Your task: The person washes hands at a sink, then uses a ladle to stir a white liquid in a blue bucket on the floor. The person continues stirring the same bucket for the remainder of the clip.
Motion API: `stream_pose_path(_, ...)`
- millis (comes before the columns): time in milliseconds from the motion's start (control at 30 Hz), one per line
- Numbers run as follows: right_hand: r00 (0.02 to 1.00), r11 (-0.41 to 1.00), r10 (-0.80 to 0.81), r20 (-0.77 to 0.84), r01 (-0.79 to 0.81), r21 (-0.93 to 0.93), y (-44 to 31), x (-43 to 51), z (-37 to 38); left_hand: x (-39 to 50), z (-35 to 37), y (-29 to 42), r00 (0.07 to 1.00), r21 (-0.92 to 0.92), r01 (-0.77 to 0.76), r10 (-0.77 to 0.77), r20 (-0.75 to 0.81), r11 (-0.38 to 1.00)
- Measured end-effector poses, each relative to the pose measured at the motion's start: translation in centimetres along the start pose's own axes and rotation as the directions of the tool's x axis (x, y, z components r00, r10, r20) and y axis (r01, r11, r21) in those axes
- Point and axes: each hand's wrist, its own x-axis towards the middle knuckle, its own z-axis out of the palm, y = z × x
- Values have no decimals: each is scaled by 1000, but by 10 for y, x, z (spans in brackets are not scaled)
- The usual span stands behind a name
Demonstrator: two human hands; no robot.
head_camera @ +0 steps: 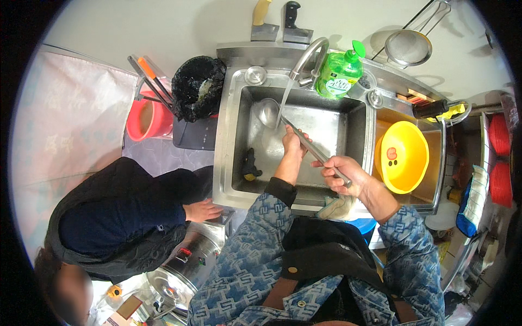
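A long-handled metal ladle lies across the large basin of the stainless steel sink, its bowl towards the upper left. Water runs from the curved faucet beside the bowl, near where the handle begins. My left hand is around the handle's middle. The handle's end is in the grip of my right hand, over the basin's near right part. A dark item with a yellowish end lies in the basin's lower left corner. A pale cloth hangs at the near rim below my right hand.
A yellow basin sits in the smaller right sink. Green pump soap stands behind. Two cleavers and a strainer hang on the wall. Left are a black-lined bin, a red bucket and another person, whose hand is near the sink's edge.
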Motion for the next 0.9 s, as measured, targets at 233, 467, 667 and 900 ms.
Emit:
stream_pose_path(233,970,938,30,241,-111,327,45,-5,-32,20,-48,-13,997,-16,37,-38,-74,999)
stream_pose_path(467,968,950,25,251,-101,296,66,-34,-41,100,-137,12,982,533,176,-110,-154,828)
stream_pose_path(667,993,732,-112,-41,55,-679,54,-41,-37,129,-160,47,992,413,-93,119,-38,906)
stream_pose_path(900,893,-256,-443,73,-48,-966,57,-38,-31,154,-133,76,981,-180,65,-96,-170,982)
